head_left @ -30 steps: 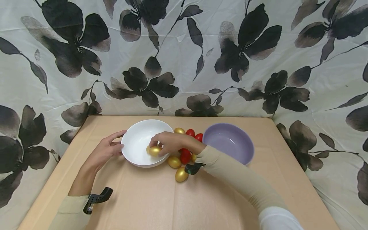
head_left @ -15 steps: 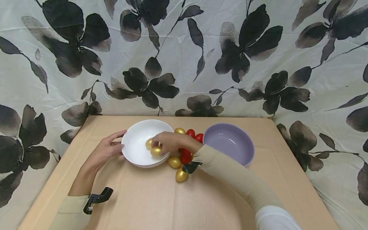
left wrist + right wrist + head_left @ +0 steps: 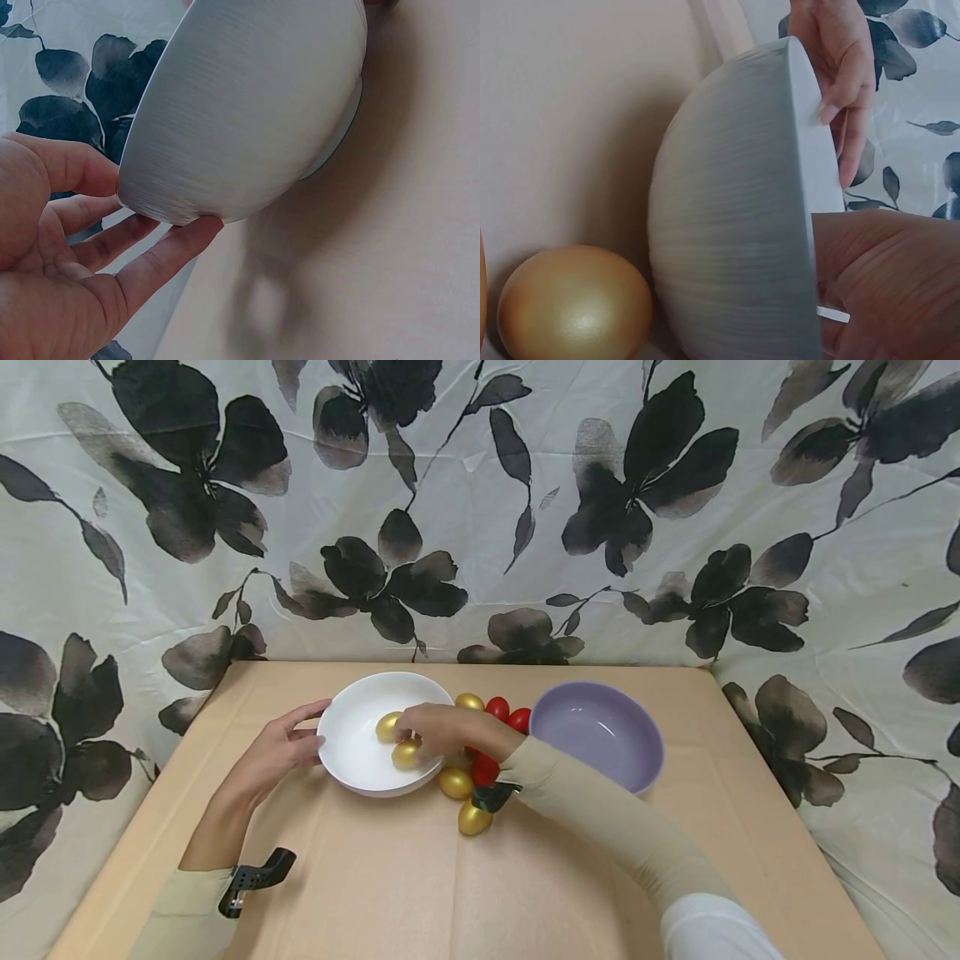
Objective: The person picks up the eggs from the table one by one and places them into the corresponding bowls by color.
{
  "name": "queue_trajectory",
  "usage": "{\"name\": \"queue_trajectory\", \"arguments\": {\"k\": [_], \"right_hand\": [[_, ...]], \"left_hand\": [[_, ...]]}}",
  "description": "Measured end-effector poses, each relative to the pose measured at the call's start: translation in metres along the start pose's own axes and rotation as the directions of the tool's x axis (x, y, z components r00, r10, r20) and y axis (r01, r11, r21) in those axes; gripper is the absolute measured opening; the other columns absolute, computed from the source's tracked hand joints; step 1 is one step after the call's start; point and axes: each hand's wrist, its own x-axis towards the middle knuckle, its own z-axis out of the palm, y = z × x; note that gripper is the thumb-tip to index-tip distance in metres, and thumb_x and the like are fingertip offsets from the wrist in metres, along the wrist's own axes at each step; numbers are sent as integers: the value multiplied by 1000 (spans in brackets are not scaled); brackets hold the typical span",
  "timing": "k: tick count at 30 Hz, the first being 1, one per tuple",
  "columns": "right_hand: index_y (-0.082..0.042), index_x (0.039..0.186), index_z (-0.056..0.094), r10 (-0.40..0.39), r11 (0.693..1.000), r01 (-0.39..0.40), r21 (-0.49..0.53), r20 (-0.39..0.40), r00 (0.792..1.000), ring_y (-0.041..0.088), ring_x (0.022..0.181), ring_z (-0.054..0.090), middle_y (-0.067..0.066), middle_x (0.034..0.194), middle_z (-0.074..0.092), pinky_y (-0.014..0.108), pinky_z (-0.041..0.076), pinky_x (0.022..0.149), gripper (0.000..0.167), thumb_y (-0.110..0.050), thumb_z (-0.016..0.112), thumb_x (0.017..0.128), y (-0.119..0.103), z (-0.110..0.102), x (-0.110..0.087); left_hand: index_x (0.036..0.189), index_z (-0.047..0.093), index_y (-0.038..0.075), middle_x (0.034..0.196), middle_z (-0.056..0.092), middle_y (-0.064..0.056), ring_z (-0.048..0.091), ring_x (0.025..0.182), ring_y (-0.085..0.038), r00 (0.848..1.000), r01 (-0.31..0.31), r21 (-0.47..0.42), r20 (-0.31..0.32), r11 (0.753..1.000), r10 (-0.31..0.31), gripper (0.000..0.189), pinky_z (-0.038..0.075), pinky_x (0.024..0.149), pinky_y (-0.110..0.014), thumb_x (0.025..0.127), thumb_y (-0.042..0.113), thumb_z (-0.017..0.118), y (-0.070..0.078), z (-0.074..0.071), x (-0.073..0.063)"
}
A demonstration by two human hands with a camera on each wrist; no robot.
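Note:
A white bowl (image 3: pixel 347 758) stands on the table, its outer wall (image 3: pixel 247 105) filling much of the left wrist view. With fingers stretched out, my left hand (image 3: pixel 272 752) touches the bowl's rim and outer side. Inside the bowl, the curled fingers of my right hand (image 3: pixel 456 729) hold a golden egg (image 3: pixel 406 756). A second golden egg (image 3: pixel 387 727) lies in the bowl just left of those fingertips. In the right wrist view the bowl's side hides the fingertips and both eggs.
A purple bowl (image 3: pixel 600 727) stands on the right. Between the bowls lie several red eggs (image 3: pixel 484 770) and golden eggs (image 3: pixel 455 783), partly hidden by my right forearm. One golden egg (image 3: pixel 574 307) lies close beside the white bowl. Floral cloth (image 3: pixel 487 527) hangs behind the table (image 3: pixel 375 877).
The second golden egg in the bowl has shifted toward the far side, out from beside the held egg. My right wrist has turned and moved slightly left. My left hand has stayed put.

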Motion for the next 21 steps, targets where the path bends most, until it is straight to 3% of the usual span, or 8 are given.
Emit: {"name": "queue_trajectory", "arguments": {"k": [8,16,21], "right_hand": [[-11,130,68,7,1000,-6,18,-76,997,18,117,60,3,128,66,24,48,102,41,-12,77,90,-6,-12,-18],[-7,127,67,-30,997,40,70,-136,990,22,115,64,6,124,65,22,52,92,38,-4,75,89,-9,-22,-45],[-3,125,67,-58,990,75,121,-142,988,24,113,66,10,125,65,27,54,92,37,-1,73,89,-8,-23,-60]], "left_hand": [[161,30,11,156,37,-29,60,122,-41,1000,12,3,6,1000,-12,66,59,87,-40,100,6,55,1,0,1],[160,30,11,155,37,-29,62,118,-36,1000,0,-9,11,1000,0,66,59,87,-41,100,5,55,1,-1,1],[160,30,10,154,38,-30,63,117,-35,1000,-3,-2,12,1000,3,66,59,87,-41,100,4,55,1,0,0]]}}
